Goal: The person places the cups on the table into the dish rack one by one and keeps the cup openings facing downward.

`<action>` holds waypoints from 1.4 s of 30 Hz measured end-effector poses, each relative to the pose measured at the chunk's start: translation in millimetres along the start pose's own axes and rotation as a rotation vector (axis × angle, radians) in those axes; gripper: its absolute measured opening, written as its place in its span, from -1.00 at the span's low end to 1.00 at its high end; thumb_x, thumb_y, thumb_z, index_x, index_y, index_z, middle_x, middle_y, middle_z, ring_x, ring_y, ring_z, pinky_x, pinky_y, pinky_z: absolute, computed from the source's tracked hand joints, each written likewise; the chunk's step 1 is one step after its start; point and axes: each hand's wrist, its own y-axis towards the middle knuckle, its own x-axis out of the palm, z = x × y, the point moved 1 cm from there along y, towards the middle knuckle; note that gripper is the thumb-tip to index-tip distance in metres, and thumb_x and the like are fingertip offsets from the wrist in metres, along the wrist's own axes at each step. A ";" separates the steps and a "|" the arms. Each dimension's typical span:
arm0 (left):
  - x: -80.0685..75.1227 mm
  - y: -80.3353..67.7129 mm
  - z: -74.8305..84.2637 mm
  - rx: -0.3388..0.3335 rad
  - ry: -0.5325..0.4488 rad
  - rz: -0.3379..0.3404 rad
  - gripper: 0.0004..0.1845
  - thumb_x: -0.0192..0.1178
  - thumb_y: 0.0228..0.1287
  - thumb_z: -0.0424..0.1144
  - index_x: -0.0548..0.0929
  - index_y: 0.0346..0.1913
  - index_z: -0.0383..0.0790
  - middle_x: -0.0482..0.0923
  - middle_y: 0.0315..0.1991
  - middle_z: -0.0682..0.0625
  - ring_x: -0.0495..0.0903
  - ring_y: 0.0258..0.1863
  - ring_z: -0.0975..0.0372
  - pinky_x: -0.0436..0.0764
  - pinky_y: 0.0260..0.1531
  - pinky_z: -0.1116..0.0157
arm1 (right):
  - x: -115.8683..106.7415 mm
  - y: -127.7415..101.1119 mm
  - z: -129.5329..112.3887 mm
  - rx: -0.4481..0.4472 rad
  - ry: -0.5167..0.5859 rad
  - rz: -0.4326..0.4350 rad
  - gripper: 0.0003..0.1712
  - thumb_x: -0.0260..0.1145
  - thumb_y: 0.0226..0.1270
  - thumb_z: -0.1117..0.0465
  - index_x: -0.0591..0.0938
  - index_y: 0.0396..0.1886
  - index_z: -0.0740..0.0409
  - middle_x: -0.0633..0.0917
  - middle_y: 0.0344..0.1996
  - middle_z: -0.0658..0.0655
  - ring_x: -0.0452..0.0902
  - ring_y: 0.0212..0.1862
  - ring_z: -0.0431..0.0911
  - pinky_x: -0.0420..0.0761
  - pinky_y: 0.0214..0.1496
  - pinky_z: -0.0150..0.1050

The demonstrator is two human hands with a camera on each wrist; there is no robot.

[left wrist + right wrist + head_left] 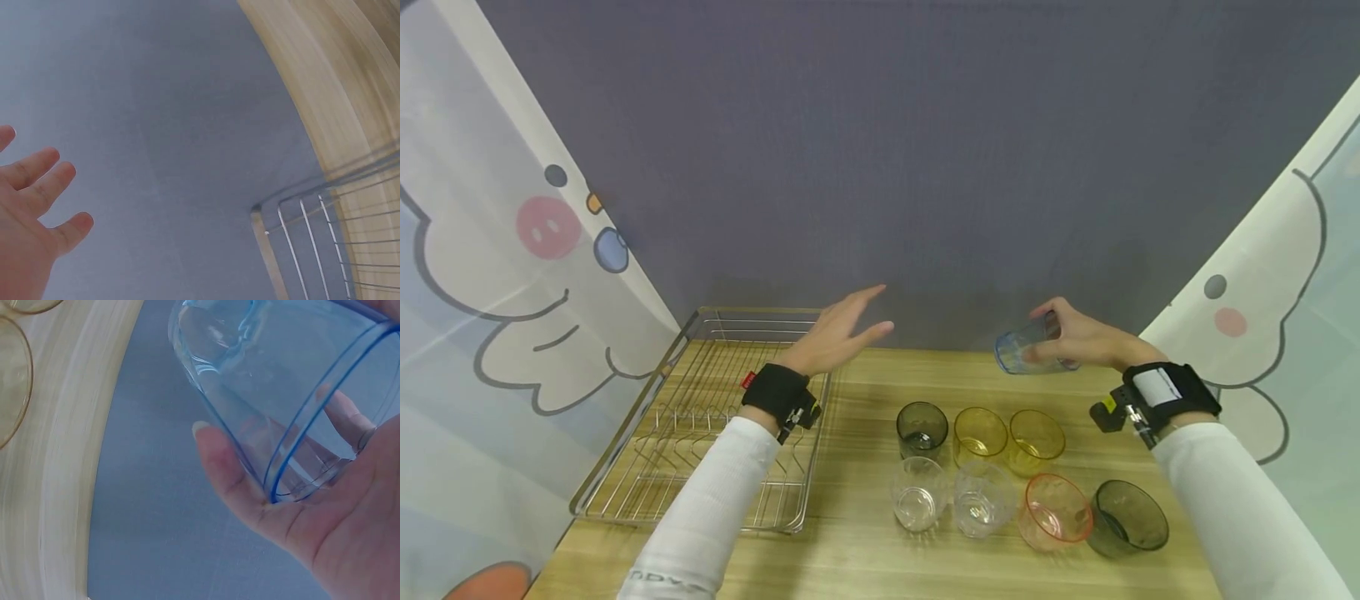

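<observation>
My right hand (1078, 337) grips a clear blue glass tumbler (1018, 348) above the back of the table. The tumbler lies tipped on its side, its blue rim against the palm and its thick base pointing away from the hand in the right wrist view. Thumb and fingers wrap its sides. My left hand (829, 340) hovers over the back right corner of the wire dish rack (807, 500), fingers spread and nothing in them. In the left wrist view, its fingers (47, 187) stand apart from the rack's wire side (303, 244).
Several glasses stand in two rows on the wooden table (850, 550): a grey glass (921, 429), amber glasses (980, 435), clear glasses (917, 496), a red-rimmed glass (1054, 512) and another grey glass (1127, 521). A grey panel (880, 167) rises behind the table; patterned curtains (467, 250) flank it.
</observation>
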 end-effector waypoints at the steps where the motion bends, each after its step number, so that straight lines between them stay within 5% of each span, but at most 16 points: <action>1: 1.0 1.1 2.3 0.005 0.005 -0.003 0.02 -0.35 0.28 0.58 0.00 0.59 -0.06 0.02 0.59 -0.05 0.04 0.57 0.06 -0.03 0.52 -0.15 | 0.7 0.4 -1.2 -0.001 0.003 -0.002 -0.05 0.38 0.24 -0.12 0.08 0.41 0.14 0.26 0.24 0.37 0.45 -0.03 0.09 0.53 -0.29 -0.21; 5: 6.8 5.2 12.3 0.028 0.038 -0.025 0.03 -0.37 0.26 0.59 -0.01 0.59 -0.03 0.03 0.59 -0.06 0.04 0.57 0.05 -0.01 0.51 -0.16 | 5.6 2.0 -6.7 -0.008 0.015 -0.012 -0.05 0.37 0.25 -0.15 0.08 0.41 0.11 0.24 0.29 0.37 0.41 0.16 0.18 0.54 -0.25 -0.22; 11: 21.0 11.5 26.9 0.077 0.104 -0.058 0.01 -0.37 0.26 0.59 -0.01 0.59 -0.01 0.06 0.57 -0.08 0.07 0.56 0.05 0.02 0.49 -0.22 | 12.7 4.5 -13.5 -0.028 0.053 -0.028 -0.08 0.37 0.25 -0.16 0.09 0.39 0.06 0.25 0.26 0.32 0.44 0.04 0.09 0.56 -0.23 -0.20; 19: 40.8 16.4 42.1 0.096 0.135 -0.102 -0.17 -0.03 0.42 0.28 -0.03 0.59 0.04 0.04 0.58 -0.06 0.05 0.57 0.07 -0.01 0.50 -0.20 | 24.5 9.9 -22.0 -0.041 0.069 -0.045 -0.07 0.31 0.27 -0.24 0.06 0.40 0.04 0.19 0.33 0.34 0.39 0.27 0.22 0.61 -0.14 -0.21; 32: 73.6 19.6 50.6 0.088 0.155 -0.176 -0.11 -0.01 0.38 0.33 -0.06 0.60 0.05 0.03 0.59 -0.03 0.04 0.58 0.10 0.02 0.51 -0.16 | 48.6 17.8 -33.5 -0.075 0.103 -0.081 -0.08 0.29 0.29 -0.24 0.06 0.40 0.06 0.26 0.30 0.33 0.48 0.13 0.10 0.58 -0.21 -0.21; 42: 106.3 11.3 47.2 0.060 0.034 -0.225 -0.08 -0.06 0.44 0.28 -0.14 0.59 -0.17 0.00 0.59 -0.11 0.17 0.53 0.04 0.08 0.48 -0.20 | 69.4 24.5 -31.6 -0.084 0.161 -0.153 -0.08 0.23 0.34 -0.24 0.00 0.40 0.11 0.25 0.30 0.35 0.44 0.18 0.14 0.65 -0.11 -0.15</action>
